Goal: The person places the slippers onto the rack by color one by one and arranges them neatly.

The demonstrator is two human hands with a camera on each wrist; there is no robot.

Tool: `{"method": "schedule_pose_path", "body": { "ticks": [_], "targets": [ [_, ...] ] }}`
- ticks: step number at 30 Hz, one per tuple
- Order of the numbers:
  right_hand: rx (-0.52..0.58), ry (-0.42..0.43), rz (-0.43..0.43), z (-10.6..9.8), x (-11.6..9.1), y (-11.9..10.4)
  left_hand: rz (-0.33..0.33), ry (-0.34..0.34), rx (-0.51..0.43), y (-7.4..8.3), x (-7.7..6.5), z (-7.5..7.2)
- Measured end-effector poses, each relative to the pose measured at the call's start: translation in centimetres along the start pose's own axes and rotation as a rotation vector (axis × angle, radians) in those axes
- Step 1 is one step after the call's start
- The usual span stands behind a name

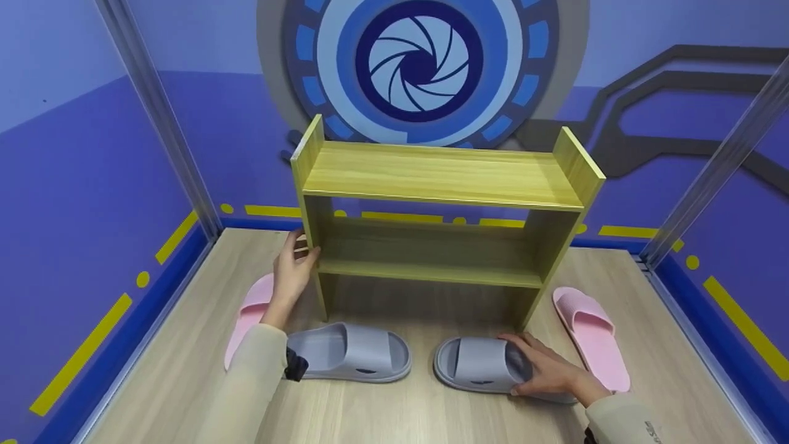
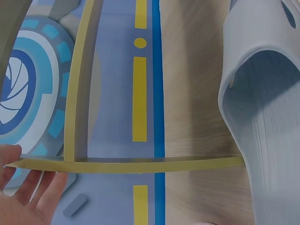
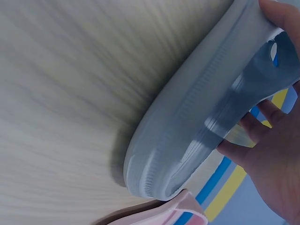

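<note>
A small wooden shelf (image 1: pixel 425 246) with raised side panels stands upright in the middle of the head view. My left hand (image 1: pixel 294 265) holds the edge of its left side panel (image 2: pixel 154 166), thumb on one face and fingers on the other. Just below that hand lies a grey slipper (image 1: pixel 370 354), its toe pointing right and its heel partly covered by my sleeve. My right hand (image 1: pixel 545 367) grips a second grey slipper (image 1: pixel 481 361) across its middle, behind the strap, thumb and fingers on opposite sides. This slipper's toe points left; the hand hides part of its sole.
One pink slipper (image 1: pixel 256 302) lies left of the shelf, partly behind my left forearm. Another pink slipper (image 1: pixel 595 339) rests to the right, close beside my right hand. Blue-purple wall panels (image 1: pixel 240 135) and metal corner posts (image 1: pixel 163 123) enclose the wood-grain surface (image 1: pixel 370 419).
</note>
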State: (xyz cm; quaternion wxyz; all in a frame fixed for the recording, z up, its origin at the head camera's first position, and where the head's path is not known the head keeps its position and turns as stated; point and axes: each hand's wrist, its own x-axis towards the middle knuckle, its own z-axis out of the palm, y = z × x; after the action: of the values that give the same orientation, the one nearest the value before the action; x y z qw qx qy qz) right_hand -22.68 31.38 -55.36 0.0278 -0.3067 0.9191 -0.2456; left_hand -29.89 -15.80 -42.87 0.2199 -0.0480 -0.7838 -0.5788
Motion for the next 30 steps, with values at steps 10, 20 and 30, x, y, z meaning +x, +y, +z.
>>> {"method": "schedule_pose_path", "body": {
  "ticks": [10,20,30],
  "targets": [
    [0.052,0.039,-0.019,0.2,0.3,0.0,0.006,-0.010,-0.013,4.0,-1.4,-0.5],
    [0.075,0.067,-0.105,-0.2,0.7,-0.3,-0.007,-0.013,-0.004,3.9,-1.2,-0.5],
    [-0.009,0.133,-0.099,-1.0,1.4,-1.7,-0.011,-0.031,-0.011,0.4,0.0,-0.2]
  ]
}}
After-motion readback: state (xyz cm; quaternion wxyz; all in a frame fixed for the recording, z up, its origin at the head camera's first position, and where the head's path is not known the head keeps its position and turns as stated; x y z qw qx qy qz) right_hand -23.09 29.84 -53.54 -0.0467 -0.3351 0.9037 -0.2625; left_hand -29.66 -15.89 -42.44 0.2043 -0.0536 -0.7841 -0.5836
